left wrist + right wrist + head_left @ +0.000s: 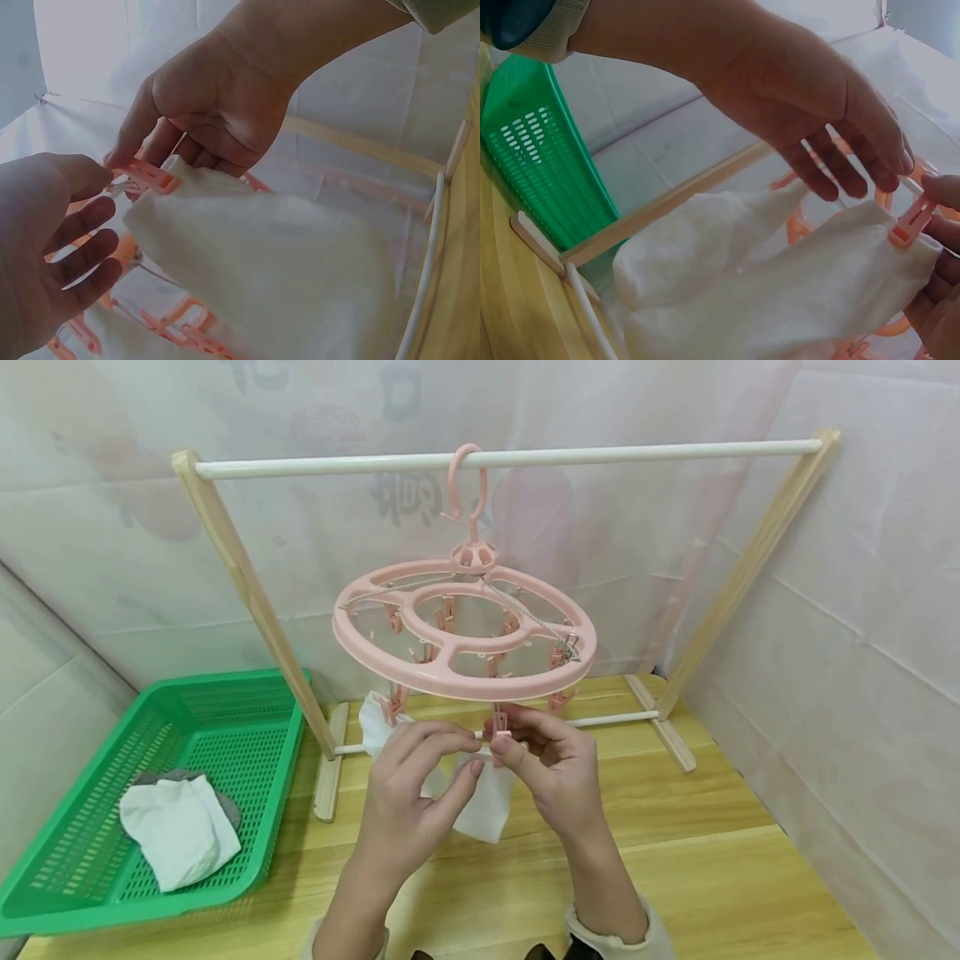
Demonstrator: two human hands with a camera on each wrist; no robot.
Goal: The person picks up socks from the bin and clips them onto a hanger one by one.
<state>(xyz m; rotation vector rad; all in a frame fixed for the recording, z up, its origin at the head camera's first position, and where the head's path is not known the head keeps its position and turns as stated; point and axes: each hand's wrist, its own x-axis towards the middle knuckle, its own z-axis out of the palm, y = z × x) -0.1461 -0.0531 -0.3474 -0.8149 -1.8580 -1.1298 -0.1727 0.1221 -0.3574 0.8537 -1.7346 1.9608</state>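
Note:
In the head view my right hand (555, 768) pinches a pink clothes peg (502, 737) under the front rim of a round pink hanging dryer (442, 681). The peg's jaws are on the top edge of a white sock (483, 806) that hangs down below. My left hand (420, 793) is just left of the peg, fingers loosely bent, with nothing in its grasp. The right wrist view shows the peg (909, 225) at the sock's corner (795, 300). A second white sock (373, 718) hangs from a peg (393, 702) at the dryer's left.
The dryer hooks over a white rod (645, 455) between wooden posts (247, 585). On the wooden table (675, 877), a green basket (281, 785) at left holds white socks (180, 835) and something grey (228, 810). More pegs (446, 614) dangle from the dryer. Pale sheeting (862, 568) surrounds the table.

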